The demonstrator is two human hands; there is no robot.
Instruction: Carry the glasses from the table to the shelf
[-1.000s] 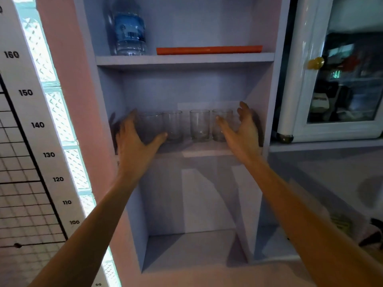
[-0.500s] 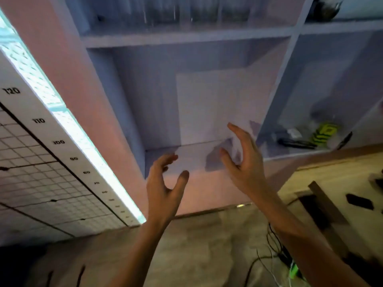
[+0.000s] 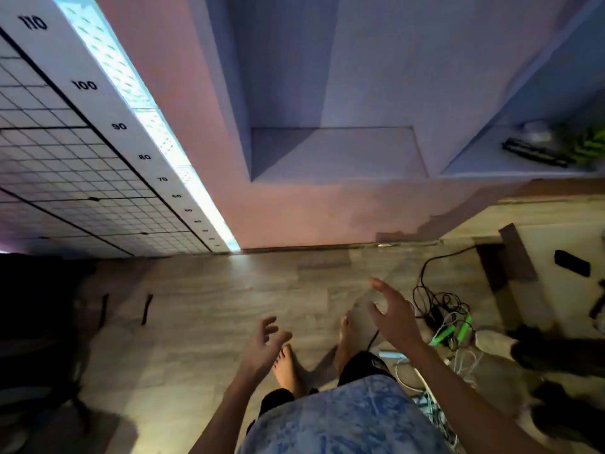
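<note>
No glasses are in view now; the camera looks down at the floor. My left hand [image 3: 262,347] hangs over the wooden floor with fingers spread and nothing in it. My right hand [image 3: 391,314] is a little higher and to the right, also open and holding nothing. The bottom compartment of the pale shelf unit [image 3: 334,155] shows at the top, with nothing standing in it. The table is out of view.
A tangle of cables and a power strip [image 3: 442,326] lies on the floor at the right, close to my feet [image 3: 288,368]. A height chart [image 3: 131,132] leans at the left. Dark objects [image 3: 537,152] sit in the right-hand compartment. A dark shape [image 3: 36,322] fills the left edge.
Both hands have drawn back from the glasses on the shelf and dropped low, holding nothing. The view has tilted down from the shelf to the floor, so the glasses are no longer visible.
</note>
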